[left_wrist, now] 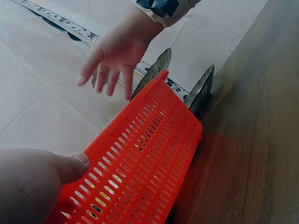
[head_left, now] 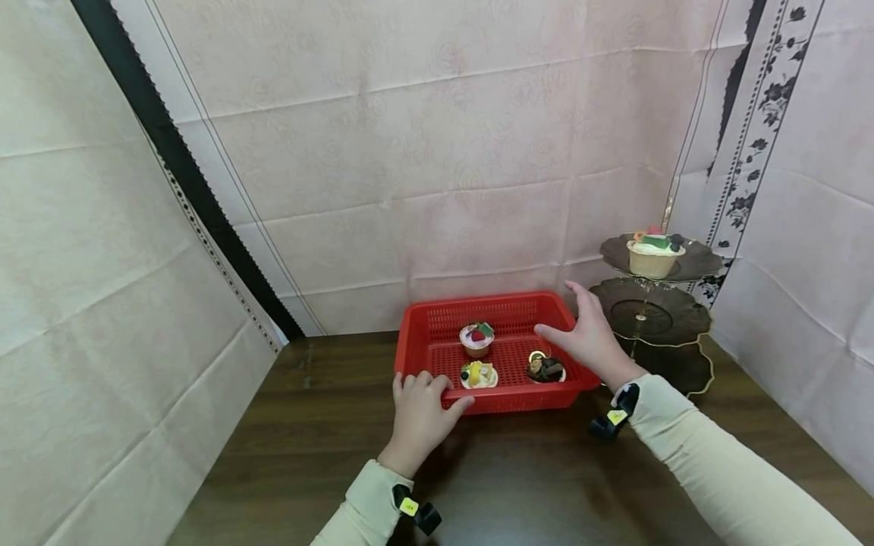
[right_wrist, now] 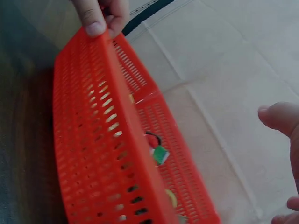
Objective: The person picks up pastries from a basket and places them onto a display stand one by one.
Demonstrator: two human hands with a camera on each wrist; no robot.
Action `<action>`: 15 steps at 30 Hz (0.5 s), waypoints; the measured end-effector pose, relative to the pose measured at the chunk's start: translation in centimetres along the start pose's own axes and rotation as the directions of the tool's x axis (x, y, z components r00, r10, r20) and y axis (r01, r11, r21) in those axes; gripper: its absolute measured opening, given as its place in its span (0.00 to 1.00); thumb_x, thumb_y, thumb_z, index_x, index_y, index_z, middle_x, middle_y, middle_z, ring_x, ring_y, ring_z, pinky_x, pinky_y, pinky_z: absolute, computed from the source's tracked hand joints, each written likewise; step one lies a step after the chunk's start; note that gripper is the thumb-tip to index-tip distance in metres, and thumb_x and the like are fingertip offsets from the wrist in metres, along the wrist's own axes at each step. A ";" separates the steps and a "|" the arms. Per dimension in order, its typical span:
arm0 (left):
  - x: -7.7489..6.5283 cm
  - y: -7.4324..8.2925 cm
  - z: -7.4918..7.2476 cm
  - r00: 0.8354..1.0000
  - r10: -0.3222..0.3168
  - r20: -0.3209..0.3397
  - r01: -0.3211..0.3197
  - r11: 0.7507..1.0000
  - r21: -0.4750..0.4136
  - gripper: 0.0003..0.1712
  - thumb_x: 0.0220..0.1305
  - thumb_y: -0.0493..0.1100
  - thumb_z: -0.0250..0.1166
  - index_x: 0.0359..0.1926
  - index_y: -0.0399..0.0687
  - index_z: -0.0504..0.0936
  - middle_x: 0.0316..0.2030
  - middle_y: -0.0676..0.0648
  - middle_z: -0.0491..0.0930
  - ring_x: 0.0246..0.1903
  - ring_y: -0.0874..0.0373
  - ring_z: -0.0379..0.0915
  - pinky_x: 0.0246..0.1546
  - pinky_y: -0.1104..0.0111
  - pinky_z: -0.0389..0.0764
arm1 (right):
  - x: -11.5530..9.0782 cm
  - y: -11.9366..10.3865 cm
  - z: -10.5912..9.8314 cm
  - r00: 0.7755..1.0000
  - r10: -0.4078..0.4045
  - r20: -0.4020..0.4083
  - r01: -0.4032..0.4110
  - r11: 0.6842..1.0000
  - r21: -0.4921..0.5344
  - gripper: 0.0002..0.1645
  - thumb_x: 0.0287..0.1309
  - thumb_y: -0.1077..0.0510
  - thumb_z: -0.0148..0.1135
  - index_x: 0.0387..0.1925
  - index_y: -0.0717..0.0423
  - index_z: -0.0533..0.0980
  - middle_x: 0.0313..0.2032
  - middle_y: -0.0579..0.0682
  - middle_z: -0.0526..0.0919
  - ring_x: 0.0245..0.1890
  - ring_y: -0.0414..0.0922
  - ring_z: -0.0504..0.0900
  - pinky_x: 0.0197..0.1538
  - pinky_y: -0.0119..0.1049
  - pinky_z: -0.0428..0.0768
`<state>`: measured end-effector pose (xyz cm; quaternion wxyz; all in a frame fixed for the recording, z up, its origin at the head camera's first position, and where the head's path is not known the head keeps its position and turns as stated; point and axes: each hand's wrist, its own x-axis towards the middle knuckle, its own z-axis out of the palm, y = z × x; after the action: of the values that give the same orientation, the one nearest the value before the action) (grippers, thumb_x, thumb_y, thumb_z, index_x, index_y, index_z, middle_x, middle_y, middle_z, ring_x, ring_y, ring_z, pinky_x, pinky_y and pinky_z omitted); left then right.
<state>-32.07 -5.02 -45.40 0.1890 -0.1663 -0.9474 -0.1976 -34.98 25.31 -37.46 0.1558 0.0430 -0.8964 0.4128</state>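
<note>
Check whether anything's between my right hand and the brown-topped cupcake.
Nothing visible blocks it from above: your right hand is above the right end of the red basket, and the brown-topped cupcake sits uncovered inside. Lower down, the basket itself could intervene.

Brown wood-grain table (head_left: 328, 417) | on it — red basket (head_left: 526, 399) | tiered stand (head_left: 672, 309)

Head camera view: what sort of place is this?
Probably a makeshift booth for staged tabletop work: pale cloth walls enclose a dark wooden tabletop on three visible sides, and a red basket of cupcakes sits there.
</note>
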 end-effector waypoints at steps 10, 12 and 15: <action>0.0 -0.1 0.0 1.000 0.001 0.007 -0.001 1.000 0.004 0.26 0.57 0.68 0.70 0.43 0.53 0.85 0.42 0.49 0.80 0.46 0.49 0.71 0.67 0.33 0.53 | 0.0 2.0 3.0 0.989 0.020 0.144 -0.019 1.000 -0.006 0.74 0.50 0.40 0.78 0.81 0.52 0.36 0.75 0.66 0.50 0.72 0.65 0.57 0.67 0.67 0.64; 0.0 -0.1 0.0 1.000 0.001 0.007 -0.001 1.000 0.002 0.26 0.57 0.68 0.70 0.43 0.53 0.85 0.42 0.49 0.80 0.46 0.49 0.71 0.67 0.33 0.53 | -0.1 2.0 3.3 0.987 0.025 0.161 -0.018 0.999 -0.043 0.75 0.49 0.41 0.78 0.81 0.52 0.36 0.76 0.66 0.48 0.73 0.66 0.55 0.67 0.68 0.63; 0.1 -0.1 0.0 1.000 0.001 0.008 -0.001 1.000 0.001 0.26 0.57 0.67 0.70 0.43 0.53 0.85 0.42 0.49 0.80 0.46 0.49 0.71 0.67 0.33 0.53 | -0.2 1.9 3.6 0.980 0.027 0.195 -0.008 0.996 -0.094 0.75 0.48 0.43 0.79 0.81 0.51 0.36 0.78 0.65 0.44 0.75 0.66 0.50 0.69 0.68 0.59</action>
<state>-32.19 -5.06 -45.43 0.1856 -0.1675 -0.9482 -0.1962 -36.09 23.87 -41.08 0.0647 0.0684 -0.9259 0.3659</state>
